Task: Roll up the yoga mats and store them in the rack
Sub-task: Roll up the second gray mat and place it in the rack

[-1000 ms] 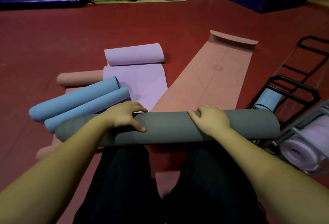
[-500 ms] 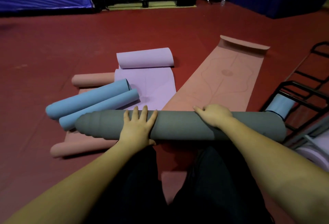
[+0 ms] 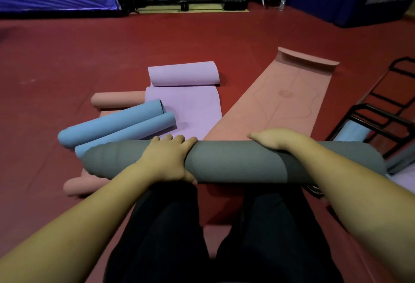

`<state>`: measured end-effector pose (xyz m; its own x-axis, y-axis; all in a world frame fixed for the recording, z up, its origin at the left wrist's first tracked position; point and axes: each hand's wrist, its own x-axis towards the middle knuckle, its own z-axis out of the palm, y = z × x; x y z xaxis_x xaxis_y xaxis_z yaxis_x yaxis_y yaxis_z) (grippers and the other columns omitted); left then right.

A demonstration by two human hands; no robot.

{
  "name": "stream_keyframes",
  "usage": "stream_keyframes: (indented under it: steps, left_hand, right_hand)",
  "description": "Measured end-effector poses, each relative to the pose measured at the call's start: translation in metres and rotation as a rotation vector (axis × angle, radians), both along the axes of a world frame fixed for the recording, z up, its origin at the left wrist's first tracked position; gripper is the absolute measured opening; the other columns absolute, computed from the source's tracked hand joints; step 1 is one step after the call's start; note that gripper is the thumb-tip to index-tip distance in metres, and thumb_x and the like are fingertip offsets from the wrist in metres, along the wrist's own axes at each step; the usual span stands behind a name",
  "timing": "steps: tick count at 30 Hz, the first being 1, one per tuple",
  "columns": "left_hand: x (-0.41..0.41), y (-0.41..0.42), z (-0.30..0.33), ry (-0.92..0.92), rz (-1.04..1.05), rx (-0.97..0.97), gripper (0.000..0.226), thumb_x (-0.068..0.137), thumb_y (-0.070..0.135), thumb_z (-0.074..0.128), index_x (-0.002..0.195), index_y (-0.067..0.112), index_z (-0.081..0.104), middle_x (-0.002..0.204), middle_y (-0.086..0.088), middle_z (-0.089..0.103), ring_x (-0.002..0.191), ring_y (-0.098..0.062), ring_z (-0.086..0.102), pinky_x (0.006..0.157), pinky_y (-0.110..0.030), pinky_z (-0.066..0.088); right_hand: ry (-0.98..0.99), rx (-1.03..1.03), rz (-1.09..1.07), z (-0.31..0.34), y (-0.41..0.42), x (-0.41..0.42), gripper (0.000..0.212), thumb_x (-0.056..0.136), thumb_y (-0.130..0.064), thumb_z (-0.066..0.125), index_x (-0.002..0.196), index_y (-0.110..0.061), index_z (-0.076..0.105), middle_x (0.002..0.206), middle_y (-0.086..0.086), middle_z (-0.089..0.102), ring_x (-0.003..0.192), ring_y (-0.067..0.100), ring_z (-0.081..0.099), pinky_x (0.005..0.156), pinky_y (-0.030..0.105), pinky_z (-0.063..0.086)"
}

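Nearest the camera, across the person's lap, lay the rolled grey mat (image 3: 235,161), and both hands were clamped on it — the left hand (image 3: 167,159) wrapped over its left half with the thumb tucked beneath, the right hand (image 3: 272,140) curled over the far edge further right. Its left end looked slightly telescoped, so the step in hand seemed to be snugging the finished roll before storing it. The next move, by my reckoning, called for lifting it level and swinging it right toward the black rack (image 3: 381,123) without letting the roll loosen. That rack held a pale blue roll (image 3: 354,131) in its near bay; what else it held was cut off. Beyond on the red floor (image 3: 67,69) lay two blue rolls (image 3: 116,126), a half-rolled lilac mat (image 3: 186,94) and a pink mat (image 3: 283,100) spread flat — still to be rolled.
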<state>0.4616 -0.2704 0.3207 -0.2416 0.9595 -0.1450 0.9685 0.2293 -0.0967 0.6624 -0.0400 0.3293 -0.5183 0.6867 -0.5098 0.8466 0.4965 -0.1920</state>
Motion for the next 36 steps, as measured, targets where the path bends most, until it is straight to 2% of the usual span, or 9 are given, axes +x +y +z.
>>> stream_keyframes:
  steps: [7,10,12,17,25,28,32,34,36]
  left_hand:
    - [-0.004,0.013,0.006,-0.200,0.042,-0.219,0.112,0.049,0.082,0.071,0.144,0.041,0.030,0.138,0.004,0.052,0.120,-0.027,0.051,0.095,-0.043,0.043]
    - [-0.012,0.026,0.009,-0.353,0.100,-0.278,0.114,0.047,0.076,0.077,0.145,0.042,0.031,0.139,0.005,0.051,0.123,-0.024,0.051,0.100,-0.043,0.044]
    - [-0.019,0.032,0.010,-0.452,0.112,-0.312,0.110,0.049,0.069,0.082,0.145,0.042,0.034,0.137,0.006,0.053,0.122,-0.021,0.052,0.103,-0.040,0.044]
    - [-0.034,0.049,0.008,-0.662,0.170,-0.401,0.097,0.054,0.054,0.089,0.139,0.042,0.045,0.128,0.014,0.058,0.116,-0.013,0.054,0.105,-0.033,0.042]
    - [-0.047,0.076,0.007,-0.898,0.291,-0.519,0.062,0.067,0.026,0.089,0.121,0.030,0.059,0.117,0.001,0.068,0.102,-0.019,0.068,0.087,-0.034,0.056]
    - [-0.051,0.079,0.002,-0.964,0.324,-0.519,0.069,0.056,0.029,0.092,0.118,0.030,0.062,0.116,-0.001,0.071,0.102,-0.023,0.070,0.093,-0.042,0.056]
    - [-0.054,0.072,-0.003,-0.933,0.271,-0.325,0.067,0.052,0.043,0.090,0.114,0.033,0.066,0.116,0.008,0.069,0.105,-0.014,0.066,0.099,-0.036,0.050]
    - [-0.050,0.064,-0.005,-0.766,0.186,-0.129,0.070,0.056,0.055,0.083,0.120,0.035,0.063,0.118,0.014,0.062,0.109,-0.009,0.056,0.099,-0.031,0.043]
    - [-0.046,0.053,-0.011,-0.537,0.077,0.062,0.081,0.053,0.074,0.065,0.124,0.033,0.061,0.120,0.013,0.057,0.113,-0.012,0.047,0.100,-0.036,0.039]
  right_hand:
    - [0.005,-0.100,0.043,-0.014,-0.003,0.006,0.058,0.101,-0.055,0.033,0.133,-0.016,0.061,0.146,0.009,0.050,0.130,0.026,0.049,0.105,0.034,0.033]
    - [0.131,0.031,0.063,-0.020,0.002,0.007,0.055,0.101,-0.056,0.032,0.104,-0.018,0.072,0.117,0.006,0.067,0.113,0.027,0.059,0.092,0.033,0.041]
    - [0.223,0.163,0.063,-0.020,0.002,0.010,0.050,0.102,-0.053,0.033,0.089,-0.019,0.068,0.099,0.003,0.068,0.101,0.026,0.060,0.081,0.034,0.043]
    - [0.285,0.313,0.107,-0.026,-0.006,0.028,0.049,0.101,-0.053,0.034,0.078,-0.017,0.059,0.089,0.005,0.063,0.092,0.029,0.059,0.076,0.037,0.047]
    - [0.169,0.477,0.125,-0.044,-0.022,0.030,0.068,0.093,-0.070,0.019,0.102,-0.024,0.067,0.109,0.002,0.069,0.105,0.025,0.061,0.087,0.038,0.040]
    - [0.159,0.412,0.082,-0.044,-0.016,0.025,0.070,0.093,-0.073,0.019,0.110,-0.026,0.068,0.110,0.002,0.070,0.105,0.026,0.062,0.083,0.036,0.042]
    - [0.162,0.347,0.050,-0.044,-0.008,0.019,0.071,0.091,-0.075,0.019,0.111,-0.029,0.068,0.108,0.000,0.070,0.103,0.025,0.062,0.077,0.035,0.044]
    - [0.131,0.303,0.038,-0.040,-0.005,0.014,0.070,0.092,-0.073,0.020,0.116,-0.028,0.068,0.114,0.002,0.069,0.108,0.026,0.060,0.081,0.036,0.045]
    - [0.103,0.275,0.039,-0.039,-0.002,0.011,0.071,0.092,-0.073,0.021,0.119,-0.027,0.067,0.119,0.003,0.068,0.111,0.028,0.060,0.087,0.037,0.045]
